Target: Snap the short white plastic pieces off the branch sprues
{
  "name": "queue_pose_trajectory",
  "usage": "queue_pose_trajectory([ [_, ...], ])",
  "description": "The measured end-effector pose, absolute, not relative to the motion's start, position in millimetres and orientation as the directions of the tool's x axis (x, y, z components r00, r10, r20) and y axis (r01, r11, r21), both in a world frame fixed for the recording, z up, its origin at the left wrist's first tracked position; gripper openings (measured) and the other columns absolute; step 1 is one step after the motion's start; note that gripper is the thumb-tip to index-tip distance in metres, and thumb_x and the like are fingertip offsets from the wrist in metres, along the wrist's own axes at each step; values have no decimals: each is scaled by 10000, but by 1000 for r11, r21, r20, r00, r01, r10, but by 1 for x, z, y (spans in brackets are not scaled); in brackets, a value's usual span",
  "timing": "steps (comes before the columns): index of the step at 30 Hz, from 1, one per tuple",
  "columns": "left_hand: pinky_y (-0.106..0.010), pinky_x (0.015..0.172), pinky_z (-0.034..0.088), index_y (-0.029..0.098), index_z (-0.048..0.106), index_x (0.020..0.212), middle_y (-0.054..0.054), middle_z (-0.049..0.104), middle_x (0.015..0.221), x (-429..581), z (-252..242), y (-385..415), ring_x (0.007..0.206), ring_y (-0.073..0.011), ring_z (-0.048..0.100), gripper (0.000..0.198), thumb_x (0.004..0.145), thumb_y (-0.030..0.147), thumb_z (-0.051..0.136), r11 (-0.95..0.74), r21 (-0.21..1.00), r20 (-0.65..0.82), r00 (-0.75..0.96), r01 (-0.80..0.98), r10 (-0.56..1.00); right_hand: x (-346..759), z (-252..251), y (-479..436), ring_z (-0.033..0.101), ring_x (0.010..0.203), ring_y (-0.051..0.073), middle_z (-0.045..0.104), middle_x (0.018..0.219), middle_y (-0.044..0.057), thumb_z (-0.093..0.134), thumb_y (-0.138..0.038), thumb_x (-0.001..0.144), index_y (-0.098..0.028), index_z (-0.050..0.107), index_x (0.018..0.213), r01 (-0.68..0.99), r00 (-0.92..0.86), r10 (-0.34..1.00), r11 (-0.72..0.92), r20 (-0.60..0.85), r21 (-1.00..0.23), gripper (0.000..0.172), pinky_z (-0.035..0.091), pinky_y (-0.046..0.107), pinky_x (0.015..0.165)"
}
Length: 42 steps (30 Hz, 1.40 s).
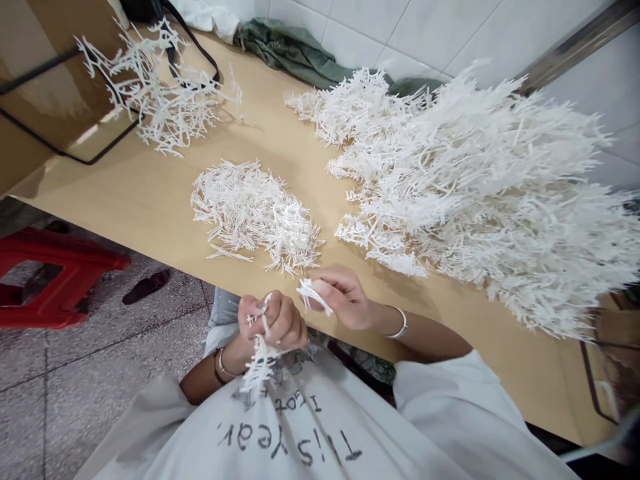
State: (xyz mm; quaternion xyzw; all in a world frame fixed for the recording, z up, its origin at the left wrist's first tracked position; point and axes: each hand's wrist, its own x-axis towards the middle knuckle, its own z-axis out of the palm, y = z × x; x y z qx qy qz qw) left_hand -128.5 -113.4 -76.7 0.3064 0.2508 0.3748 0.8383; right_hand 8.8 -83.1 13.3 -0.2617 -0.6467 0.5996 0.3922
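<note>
My left hand (280,327) is closed in a fist around a white branched plastic sprig (261,367), whose toothed lower end hangs toward my shirt. Close beside it, my right hand (345,297) pinches a few short white plastic pieces (314,295) between thumb and fingers. Just beyond both hands, a low pile of small loose white pieces (255,213) lies on the tan table. To the right spreads a large heap of white branched sprigs (480,187). Bare, thicker white branching stems (165,93) are tangled at the far left.
The tan table (120,207) runs against a white tiled wall (360,30). A dark green cloth (295,50) lies along the wall, and a black strap (200,40) sits behind the stems. A red plastic stool (55,273) and a dark slipper (146,287) are on the floor at left.
</note>
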Motion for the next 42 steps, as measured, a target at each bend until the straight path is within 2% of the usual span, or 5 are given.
queue_pose_trajectory([
  [3, -257, 312, 167, 199, 53, 266, 45, 28, 251, -134, -47, -105, 261, -58, 120, 711, 627, 583, 529, 574, 469, -152, 579, -671, 801, 13, 14, -64, 311, 485, 69, 319, 561, -47, 397, -319, 941, -188, 371, 635, 302, -513, 796, 517, 320, -801, 333, 252, 225, 495],
  [8, -222, 381, 231, 176, 75, 376, 62, 63, 380, -140, -25, -101, 358, -60, 145, 608, 678, 374, 564, 481, 413, -253, 410, -773, 876, 21, 5, -38, 356, 542, 88, 403, 613, -25, 376, -331, 952, -185, 395, 698, 675, -465, 822, 569, 328, -469, 294, 275, 231, 563],
  [26, -205, 467, 357, 172, 416, 558, 23, 337, 606, -142, -23, -105, 480, -79, 353, 357, 819, 382, 541, 289, 548, -164, 238, -785, 957, 29, -4, -29, 439, 595, 115, 521, 687, 36, 308, -352, 985, -142, 578, 696, 850, -444, 828, 510, 342, -131, 448, 289, 258, 578],
  [34, -246, 687, 443, 201, 544, 725, -8, 472, 785, -147, -28, -108, 703, -129, 492, 206, 870, 337, 491, 208, 675, -157, 138, -708, 978, 28, 11, -38, 415, 606, 96, 510, 741, 17, 488, -434, 906, -155, 507, 782, 753, -366, 842, 519, 397, -406, 305, 313, 236, 579],
  [42, -298, 902, 435, 215, 638, 894, -36, 600, 964, -149, -25, -114, 999, -185, 552, 223, 893, 375, 483, 122, 787, -73, 105, -604, 992, 20, 41, -69, 395, 575, 60, 508, 662, -26, 584, -433, 852, -139, 566, 745, 361, -673, 737, 388, 51, -848, 313, 296, 204, 538],
])
